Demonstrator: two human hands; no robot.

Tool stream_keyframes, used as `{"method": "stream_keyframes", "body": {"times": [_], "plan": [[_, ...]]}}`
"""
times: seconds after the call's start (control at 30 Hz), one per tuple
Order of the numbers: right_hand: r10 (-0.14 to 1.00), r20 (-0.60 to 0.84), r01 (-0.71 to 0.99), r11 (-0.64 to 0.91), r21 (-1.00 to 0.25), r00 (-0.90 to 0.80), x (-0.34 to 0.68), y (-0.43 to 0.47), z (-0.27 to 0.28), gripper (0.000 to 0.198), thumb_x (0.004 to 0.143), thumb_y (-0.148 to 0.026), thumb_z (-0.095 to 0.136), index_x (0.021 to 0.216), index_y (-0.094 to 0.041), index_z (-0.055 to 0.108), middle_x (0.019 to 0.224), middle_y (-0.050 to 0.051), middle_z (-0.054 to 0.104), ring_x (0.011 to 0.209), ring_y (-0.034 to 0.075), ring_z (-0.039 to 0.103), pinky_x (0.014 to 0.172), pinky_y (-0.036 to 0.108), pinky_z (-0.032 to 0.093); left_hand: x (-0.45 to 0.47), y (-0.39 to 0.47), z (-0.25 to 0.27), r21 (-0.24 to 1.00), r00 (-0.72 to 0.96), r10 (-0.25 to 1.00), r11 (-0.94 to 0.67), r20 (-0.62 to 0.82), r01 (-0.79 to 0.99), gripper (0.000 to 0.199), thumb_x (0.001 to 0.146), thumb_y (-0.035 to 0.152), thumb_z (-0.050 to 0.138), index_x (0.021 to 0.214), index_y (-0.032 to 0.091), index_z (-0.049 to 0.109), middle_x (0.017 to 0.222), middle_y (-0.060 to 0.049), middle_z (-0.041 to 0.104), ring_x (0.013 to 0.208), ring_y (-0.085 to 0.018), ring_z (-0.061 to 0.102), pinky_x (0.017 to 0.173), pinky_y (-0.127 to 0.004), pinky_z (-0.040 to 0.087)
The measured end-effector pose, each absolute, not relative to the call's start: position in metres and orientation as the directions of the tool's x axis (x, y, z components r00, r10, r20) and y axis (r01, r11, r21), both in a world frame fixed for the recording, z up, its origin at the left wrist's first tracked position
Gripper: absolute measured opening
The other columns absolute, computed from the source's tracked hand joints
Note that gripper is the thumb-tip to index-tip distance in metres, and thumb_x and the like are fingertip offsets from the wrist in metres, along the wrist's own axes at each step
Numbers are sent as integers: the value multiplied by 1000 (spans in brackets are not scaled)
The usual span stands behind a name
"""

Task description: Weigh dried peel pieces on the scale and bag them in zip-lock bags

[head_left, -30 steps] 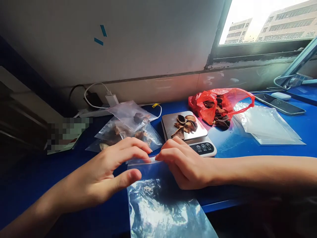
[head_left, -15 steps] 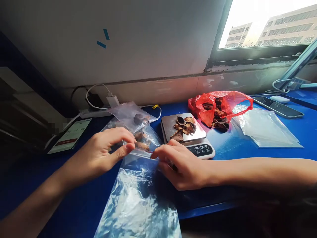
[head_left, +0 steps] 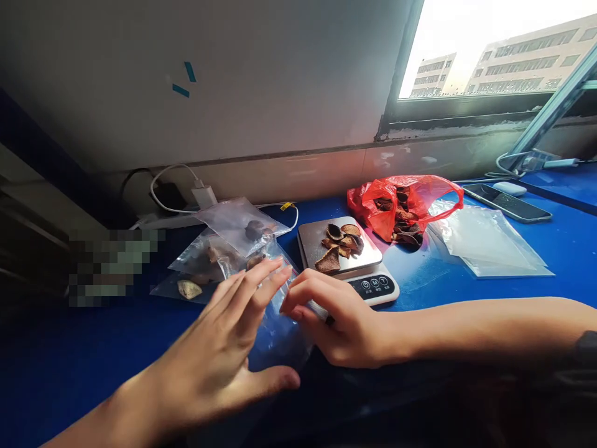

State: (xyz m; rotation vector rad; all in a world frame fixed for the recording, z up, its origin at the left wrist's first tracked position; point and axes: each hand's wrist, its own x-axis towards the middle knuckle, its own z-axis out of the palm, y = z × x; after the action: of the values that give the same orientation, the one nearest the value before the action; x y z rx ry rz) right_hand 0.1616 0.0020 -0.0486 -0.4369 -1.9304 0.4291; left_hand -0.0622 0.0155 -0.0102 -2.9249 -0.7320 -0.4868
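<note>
My left hand (head_left: 219,348) is spread over a clear plastic bag (head_left: 276,333), thumb apart and fingers stretched forward. Beside it, my right hand (head_left: 340,320) pinches the bag's edge between thumb and fingers. Part of the bag is hidden behind the left hand. A digital kitchen scale (head_left: 368,260) stands just beyond the right hand. Curled brown dried pieces (head_left: 344,241), which look like dried peel, lie on its metal plate.
Zip bags (head_left: 219,218) with brown pieces lie behind my left hand. A red plastic bag (head_left: 429,190) of dried pieces stands behind the scale. Flat clear bags (head_left: 499,246) and a phone (head_left: 513,204) lie to the right. A white charger (head_left: 204,196) is near the wall.
My left hand has opened from a pinch-like curl and moved down and right across the bag. The bag's long front part no longer stretches toward me. The right hand stays at the bag.
</note>
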Motion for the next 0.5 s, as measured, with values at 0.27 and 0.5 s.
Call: {"method": "stream_keyframes", "body": {"times": [0.27, 0.5], "plan": [[434, 756, 165, 898, -409, -490, 163, -16, -32, 25, 89, -2, 49, 106, -19, 55, 119, 13, 67, 105, 14, 68, 86, 22, 55, -58, 9, -34, 79, 755, 463, -870, 464, 486, 102, 92, 55, 63, 163, 22, -1, 161, -29, 32, 148, -52, 31, 107, -83, 31], [508, 733, 243, 861, -447, -451, 155, -25, -27, 17, 92, -21, 61, 108, -16, 59, 97, 9, 65, 82, 15, 62, 70, 24, 55, -51, -9, -25, 82, 686, 485, -843, 542, 531, 112, 91, 61, 61, 163, 17, -12, 166, -30, 20, 145, -54, 34, 110, -80, 33]]}}
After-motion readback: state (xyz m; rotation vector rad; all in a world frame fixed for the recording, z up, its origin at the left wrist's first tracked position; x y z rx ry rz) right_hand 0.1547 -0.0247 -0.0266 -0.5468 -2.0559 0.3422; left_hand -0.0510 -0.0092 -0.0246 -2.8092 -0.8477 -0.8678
